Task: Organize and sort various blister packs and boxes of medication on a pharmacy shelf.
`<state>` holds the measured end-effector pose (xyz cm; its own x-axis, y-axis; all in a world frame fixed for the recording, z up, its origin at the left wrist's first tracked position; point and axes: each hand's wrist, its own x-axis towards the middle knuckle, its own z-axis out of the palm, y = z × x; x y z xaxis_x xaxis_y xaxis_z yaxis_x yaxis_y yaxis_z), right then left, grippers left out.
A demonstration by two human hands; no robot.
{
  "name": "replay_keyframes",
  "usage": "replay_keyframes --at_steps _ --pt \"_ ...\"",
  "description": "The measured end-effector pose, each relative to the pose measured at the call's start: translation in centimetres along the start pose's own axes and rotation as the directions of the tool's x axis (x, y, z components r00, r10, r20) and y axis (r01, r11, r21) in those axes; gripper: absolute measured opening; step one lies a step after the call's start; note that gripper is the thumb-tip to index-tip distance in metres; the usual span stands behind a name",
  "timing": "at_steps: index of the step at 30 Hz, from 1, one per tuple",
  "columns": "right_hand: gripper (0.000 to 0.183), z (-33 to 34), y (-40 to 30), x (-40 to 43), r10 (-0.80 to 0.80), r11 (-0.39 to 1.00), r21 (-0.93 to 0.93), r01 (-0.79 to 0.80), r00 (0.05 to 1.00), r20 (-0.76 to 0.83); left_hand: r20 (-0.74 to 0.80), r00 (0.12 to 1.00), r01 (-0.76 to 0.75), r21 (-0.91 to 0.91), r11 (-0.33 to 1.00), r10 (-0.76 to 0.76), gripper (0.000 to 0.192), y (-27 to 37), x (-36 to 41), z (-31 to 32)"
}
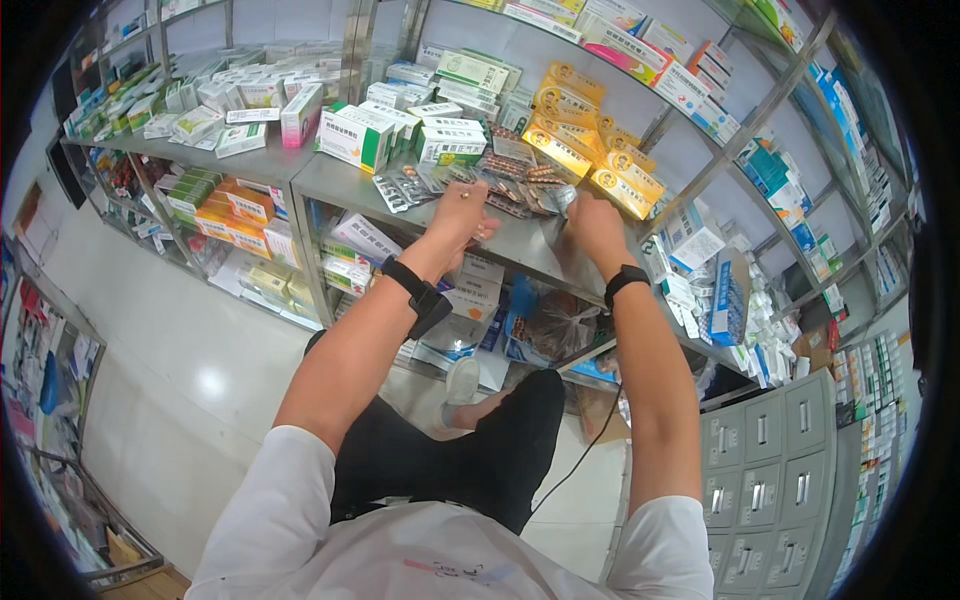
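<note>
On the metal shelf before me lies a heap of blister packs [511,169], many with reddish-brown pills. My left hand [459,214] is at the heap's front left, fingers curled and fingertips partly hidden; whether it grips a pack is not visible. Beside it lie silver blister packs with dark capsules [403,189]. My right hand [596,225] is at the heap's right end, its fingers closed at the edge of a silver blister pack [562,199]. Yellow medicine boxes [628,184] stand just behind that hand. Green-and-white medicine boxes [451,141] are stacked behind the heap.
White cartons with green sides [355,136] and a pink-and-white box [301,115] stand to the left. An open blue carton [729,296] sits among loose boxes at right. Grey drawers [765,472] are at lower right. A black cable [581,457] hangs near my knee.
</note>
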<state>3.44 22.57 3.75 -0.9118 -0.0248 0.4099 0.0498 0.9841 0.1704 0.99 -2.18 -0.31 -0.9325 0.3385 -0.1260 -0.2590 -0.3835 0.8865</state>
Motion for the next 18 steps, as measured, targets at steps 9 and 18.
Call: replay_keyframes --at_steps 9,18 --pt "0.032 -1.4 -0.3 -0.5 -0.106 0.952 0.291 0.097 0.994 0.017 -0.009 1.000 -0.014 0.027 1.000 0.014 0.036 0.1 0.2 -0.2" --pt "0.036 0.9 -0.6 1.0 0.224 0.856 0.440 -0.271 0.962 0.157 -0.016 1.000 -0.006 0.036 0.999 0.007 0.035 -0.2 0.1 -0.1"
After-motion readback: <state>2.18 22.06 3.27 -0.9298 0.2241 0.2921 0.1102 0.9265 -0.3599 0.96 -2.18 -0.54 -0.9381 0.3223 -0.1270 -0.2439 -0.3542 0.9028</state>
